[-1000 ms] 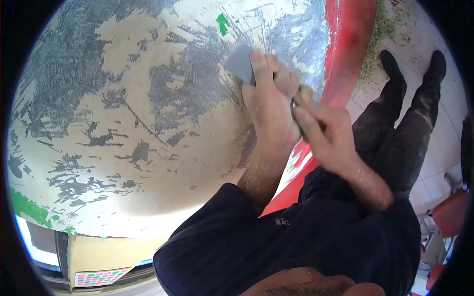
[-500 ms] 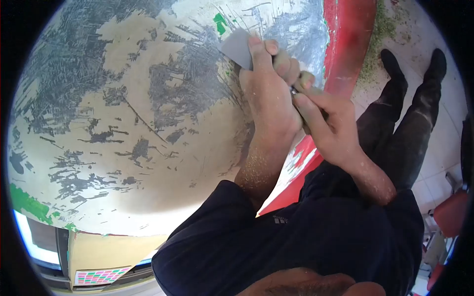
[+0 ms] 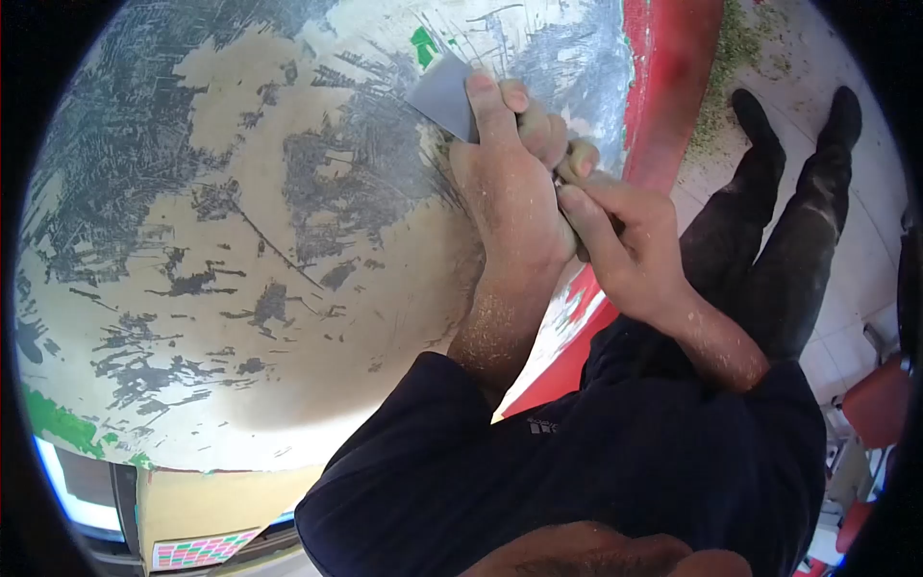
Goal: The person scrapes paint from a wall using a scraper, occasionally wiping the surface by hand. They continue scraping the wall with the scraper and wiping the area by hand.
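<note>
Head camera: showing both hands working together over a scraped, curved surface (image 3: 356,317).
Left hand (image 3: 510,192): turning its palm side up, curling its fingers around the grip of a flat scraper (image 3: 445,96); thumb is pressing near the blade base.
Right hand (image 3: 639,245): pinching between thumb and index finger at the grip end, just beside the left hand's curled fingers; small shiny bit is showing there.
Scraper: sitting in the left hand, grip mostly hidden by fingers; grey blade is pointing to the upper left, over the upper part of the curved surface. Blade contact: cannot tell.
Curved surface: showing pale areas, grey streaks and scratch marks; a green patch (image 3: 423,46) is lying just beyond the blade, another green area (image 3: 60,423) is running along the lower left edge.
Red band (image 3: 673,87): bordering the surface on the right, passing behind the hands.
Forearms: carrying pale specks.
Person: wearing a dark shirt (image 3: 577,481) with a small light logo, and dark trousers (image 3: 808,231) with pale dusty marks; legs are extending toward the upper right.
Floor (image 3: 832,370): showing light tiles, with green-yellow crumbs (image 3: 735,58) scattering beside the red band.
Right edge: red chair (image 3: 877,399) is standing on the floor, partly cut off by the dark lens border.
Lower left: yellowish panel (image 3: 197,500) is showing below the surface edge, with a pink-and-green grid (image 3: 202,550) at its bottom.
</note>
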`<state>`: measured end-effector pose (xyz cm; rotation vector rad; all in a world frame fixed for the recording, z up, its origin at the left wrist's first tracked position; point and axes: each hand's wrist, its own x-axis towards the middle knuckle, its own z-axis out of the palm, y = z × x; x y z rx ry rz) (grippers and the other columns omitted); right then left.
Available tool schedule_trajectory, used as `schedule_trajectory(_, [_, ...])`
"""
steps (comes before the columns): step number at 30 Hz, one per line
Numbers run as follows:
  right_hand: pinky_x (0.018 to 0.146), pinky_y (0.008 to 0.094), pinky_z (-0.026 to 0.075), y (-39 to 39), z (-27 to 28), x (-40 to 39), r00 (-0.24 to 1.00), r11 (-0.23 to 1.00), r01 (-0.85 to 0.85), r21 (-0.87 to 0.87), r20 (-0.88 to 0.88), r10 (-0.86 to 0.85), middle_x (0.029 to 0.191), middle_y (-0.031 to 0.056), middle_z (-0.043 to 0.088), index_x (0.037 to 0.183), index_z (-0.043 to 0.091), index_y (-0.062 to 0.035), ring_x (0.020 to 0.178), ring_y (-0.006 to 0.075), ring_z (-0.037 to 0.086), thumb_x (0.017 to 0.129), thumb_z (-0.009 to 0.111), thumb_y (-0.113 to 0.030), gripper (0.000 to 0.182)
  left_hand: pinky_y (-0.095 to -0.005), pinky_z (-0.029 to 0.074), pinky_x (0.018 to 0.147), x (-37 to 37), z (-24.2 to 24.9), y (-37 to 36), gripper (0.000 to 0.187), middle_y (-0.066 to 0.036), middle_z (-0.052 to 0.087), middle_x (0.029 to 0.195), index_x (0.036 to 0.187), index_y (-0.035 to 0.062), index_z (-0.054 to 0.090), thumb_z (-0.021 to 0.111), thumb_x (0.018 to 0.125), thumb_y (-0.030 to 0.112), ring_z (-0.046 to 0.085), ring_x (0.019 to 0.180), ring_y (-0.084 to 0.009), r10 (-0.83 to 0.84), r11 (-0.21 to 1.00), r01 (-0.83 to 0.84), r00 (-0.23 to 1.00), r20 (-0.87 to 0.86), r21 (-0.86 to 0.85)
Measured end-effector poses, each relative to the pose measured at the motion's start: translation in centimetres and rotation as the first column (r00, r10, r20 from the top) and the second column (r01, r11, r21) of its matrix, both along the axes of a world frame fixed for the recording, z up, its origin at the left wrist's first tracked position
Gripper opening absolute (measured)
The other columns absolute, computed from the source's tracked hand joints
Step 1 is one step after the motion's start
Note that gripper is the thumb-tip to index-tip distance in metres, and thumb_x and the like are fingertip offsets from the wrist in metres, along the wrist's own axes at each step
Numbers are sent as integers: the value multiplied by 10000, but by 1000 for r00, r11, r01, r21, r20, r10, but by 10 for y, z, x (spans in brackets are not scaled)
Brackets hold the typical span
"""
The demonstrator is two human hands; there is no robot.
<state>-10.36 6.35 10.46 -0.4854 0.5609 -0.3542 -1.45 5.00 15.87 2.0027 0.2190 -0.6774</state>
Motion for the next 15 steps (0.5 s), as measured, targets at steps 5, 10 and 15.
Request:
schedule_trajectory(5, [490,279,386,-15,-3,5,995,995,-98,-33,-4,98,607,172,515,909,643,31,567,60,415,909,573,-73,125,-282,315,532,4,-5,-10,320,65,225,608,802,139,416,405,1009,383,246,554,-77,14,1000,-14,999,41,-14])
schedule_trajectory(10, [489,277,386,-7,-4,-4,997,997,-74,-37,-1,74,601,164,505,914,640,30,563,58,419,913,572,-81,131,-283,322,533,0,-1,-1,312,66,236,607,805,143,419,402,1009,379,259,546,-75,-10,1000,10,1000,2,-29])
schedule_trajectory(15, [506,267,405,-34,1,22,999,998,38,-59,6,-37,601,171,520,957,652,29,568,49,444,918,562,-88,153,-306,358,460,18,-1,-28,374,23,288,547,778,102,403,383,1016,390,295,471,-104,-67,996,73,993,93,-58])
